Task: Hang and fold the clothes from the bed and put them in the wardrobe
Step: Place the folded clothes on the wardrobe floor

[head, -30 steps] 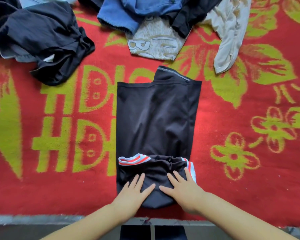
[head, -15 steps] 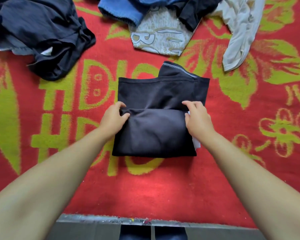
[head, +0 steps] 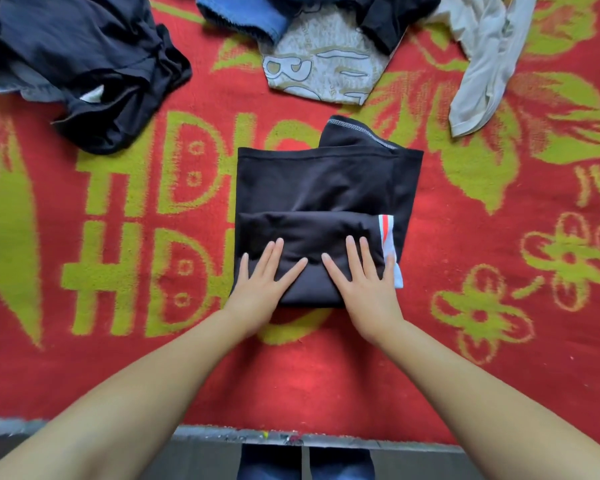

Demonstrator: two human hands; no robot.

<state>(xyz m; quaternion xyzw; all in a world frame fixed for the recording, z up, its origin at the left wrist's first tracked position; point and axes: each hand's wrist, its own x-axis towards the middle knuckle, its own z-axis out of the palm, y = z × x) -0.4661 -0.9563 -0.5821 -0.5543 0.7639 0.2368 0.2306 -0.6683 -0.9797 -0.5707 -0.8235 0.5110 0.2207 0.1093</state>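
Pressing flat on a folded black garment (head: 323,199) at the middle of the red bed cover (head: 326,368), the left hand (head: 262,284) and right hand (head: 364,284) lie with fingers straight and spread (gripping nothing). Its striped trim (head: 386,233) peeks out at right; the clothes pile (head: 323,69) beyond is cut off by the frame's top.

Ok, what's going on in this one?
A person is folding a black garment on a red and green bedspread. The left hand and right hand press flat on its folded-over near end. Unfolded clothes wait beyond: a dark heap, a grey printed shirt, a white garment.
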